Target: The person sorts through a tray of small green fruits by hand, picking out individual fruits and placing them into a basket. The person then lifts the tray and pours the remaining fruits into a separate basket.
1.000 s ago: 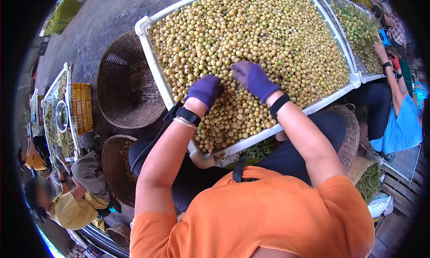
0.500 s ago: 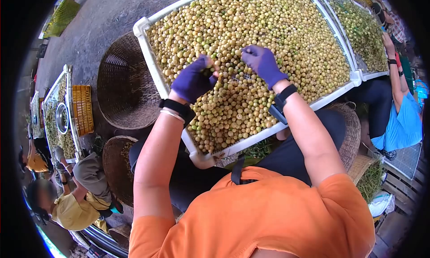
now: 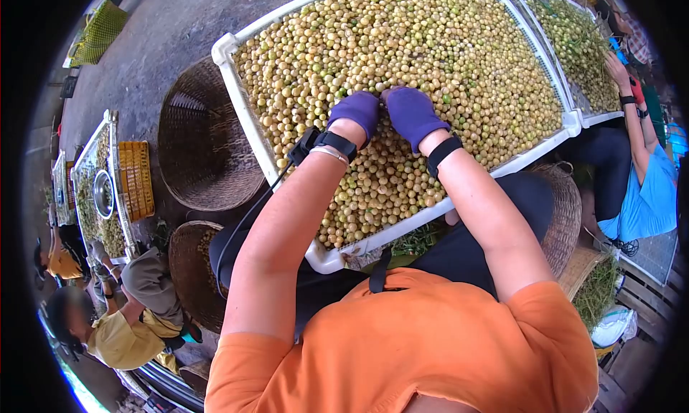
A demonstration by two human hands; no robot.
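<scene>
A big white tray (image 3: 246, 119) heaped with small yellow-green round fruits (image 3: 430, 40) lies across my lap. Both my hands wear purple gloves. My left hand (image 3: 355, 110) and my right hand (image 3: 410, 115) rest side by side on the middle of the pile, touching each other, backs up, fingers curled down into the fruits. The fingertips are hidden, so I cannot tell whether either hand holds fruit. A black device with a cable sits on my left wrist (image 3: 316, 142). A black band circles my right wrist (image 3: 443, 153).
An empty woven basket (image 3: 201, 137) stands left of the tray, and another basket (image 3: 190, 269) with fruits sits nearer me. A third basket (image 3: 563, 212) is at my right knee. A person in blue (image 3: 646, 190) works at a second tray (image 3: 574, 47). More people (image 3: 122, 320) sit at the lower left.
My hands, lifted apart over the pile half a second ago with the left pinching a fruit, have come down together onto the fruits. The tray has shifted slightly toward me.
</scene>
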